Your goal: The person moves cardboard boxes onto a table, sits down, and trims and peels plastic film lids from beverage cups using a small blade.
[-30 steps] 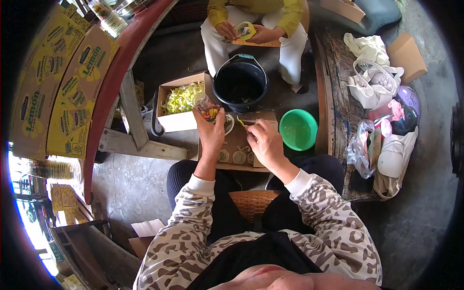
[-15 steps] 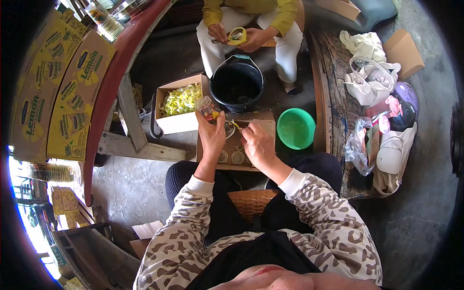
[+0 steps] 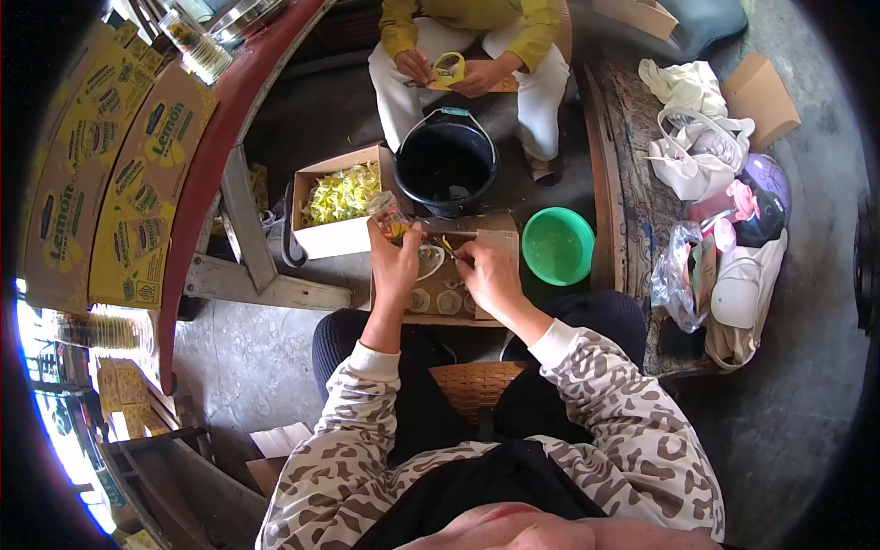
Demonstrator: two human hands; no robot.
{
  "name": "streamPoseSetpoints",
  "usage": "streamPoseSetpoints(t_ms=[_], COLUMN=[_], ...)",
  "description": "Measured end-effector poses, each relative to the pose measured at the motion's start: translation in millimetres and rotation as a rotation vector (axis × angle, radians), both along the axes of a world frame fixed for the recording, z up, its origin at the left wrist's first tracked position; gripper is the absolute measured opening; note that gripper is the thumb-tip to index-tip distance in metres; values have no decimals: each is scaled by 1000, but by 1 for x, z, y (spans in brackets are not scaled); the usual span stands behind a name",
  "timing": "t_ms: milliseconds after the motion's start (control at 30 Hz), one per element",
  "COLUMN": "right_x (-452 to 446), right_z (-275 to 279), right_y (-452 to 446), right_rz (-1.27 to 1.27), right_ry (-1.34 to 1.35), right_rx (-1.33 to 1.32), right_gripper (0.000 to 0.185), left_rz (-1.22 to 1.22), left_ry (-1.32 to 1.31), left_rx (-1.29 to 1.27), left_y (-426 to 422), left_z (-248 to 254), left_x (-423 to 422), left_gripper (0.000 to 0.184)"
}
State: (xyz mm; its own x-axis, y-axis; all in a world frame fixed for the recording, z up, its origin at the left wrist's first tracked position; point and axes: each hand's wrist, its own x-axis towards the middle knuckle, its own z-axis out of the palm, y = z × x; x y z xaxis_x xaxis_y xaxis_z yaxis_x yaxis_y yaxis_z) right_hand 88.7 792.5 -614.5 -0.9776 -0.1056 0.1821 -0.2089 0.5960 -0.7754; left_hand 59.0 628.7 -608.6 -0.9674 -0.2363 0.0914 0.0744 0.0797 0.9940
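My left hand (image 3: 396,261) is closed around a clear plastic cup (image 3: 389,218) with colourful print, tilted above a shallow cardboard box. My right hand (image 3: 489,270) pinches a thin yellow-and-dark tool (image 3: 447,246); its exact kind is too small to tell. Between the hands a clear, round-edged plastic piece (image 3: 429,262) shows, partly hidden by my left hand. Several clear round cups or lids (image 3: 419,301) lie in the cardboard box (image 3: 500,240) under my hands.
A black bucket (image 3: 446,165) stands ahead, beside a box of yellow strips (image 3: 344,192). A green basin (image 3: 558,246) is at the right. Opposite sits a person (image 3: 469,69) holding a yellow-rimmed cup (image 3: 448,69). Bags lie on the right bench; a wooden table leg (image 3: 266,282) stands left.
The printed cup has moved slightly down, and more of the round clear piece shows below it. My right hand has shifted slightly. A pale piece now shows inside the black bucket.
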Motion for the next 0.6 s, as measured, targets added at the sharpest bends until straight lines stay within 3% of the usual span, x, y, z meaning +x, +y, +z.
streamPoseSetpoints(t_ms=[167,333,433,600], right_x=[7,16,15,16], right_z=[18,31,31,20], right_y=[4,2,3,0], right_rz=[52,102,149,166], right_ry=[220,251,362,258], right_rx=[-30,-52,30,78], right_gripper=[10,12,15,15], left_rz=[64,108,140,166], left_ry=[107,114,101,26], left_rx=[-155,-201,-137,72], left_y=[-17,-14,-11,-6], left_z=[16,23,19,7], left_x=[4,12,18,25], left_gripper=[40,36,33,35])
